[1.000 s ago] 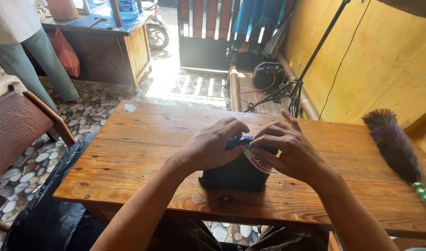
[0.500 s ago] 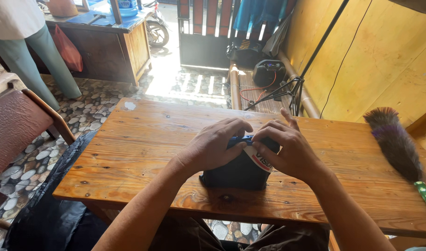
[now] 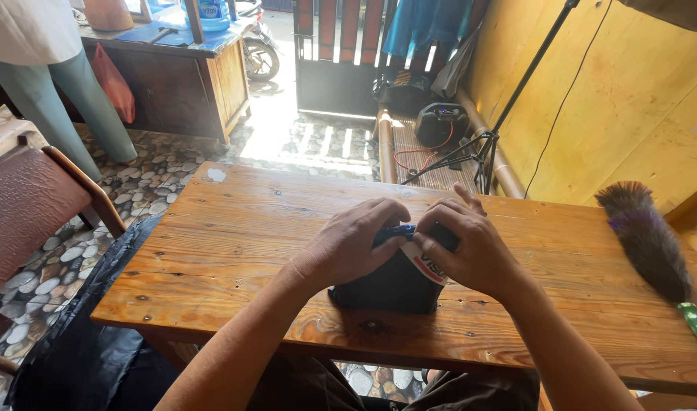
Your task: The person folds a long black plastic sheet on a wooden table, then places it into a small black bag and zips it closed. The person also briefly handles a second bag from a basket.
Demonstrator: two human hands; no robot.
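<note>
- Chair with brown padded back and wooden arm [image 3: 29, 205] stands far left, off the table, well apart from your hands.
- Bare planks of the long wooden slat table [image 3: 234, 251] on the left hold nothing your hands touch.
- Your left hand [image 3: 356, 242] is curled over the top left of the small dark folded cloth pouch [image 3: 390, 285], fingers pressed down, grasping its upper edge.
- The pouch sits on the table near the front edge, middle of the tabletop, between both hands; a blue piece [image 3: 394, 232] shows at its top, only partly visible.
- Your right hand [image 3: 474, 251] is clenched on the top right, thumb on a white and red strip [image 3: 427, 265].
- Progress: the work at the pouch's top looks mid-way, not finished; both hands are on it.
- Grey-brown feather duster with green handle [image 3: 649, 240] lies far right, untouched.
</note>
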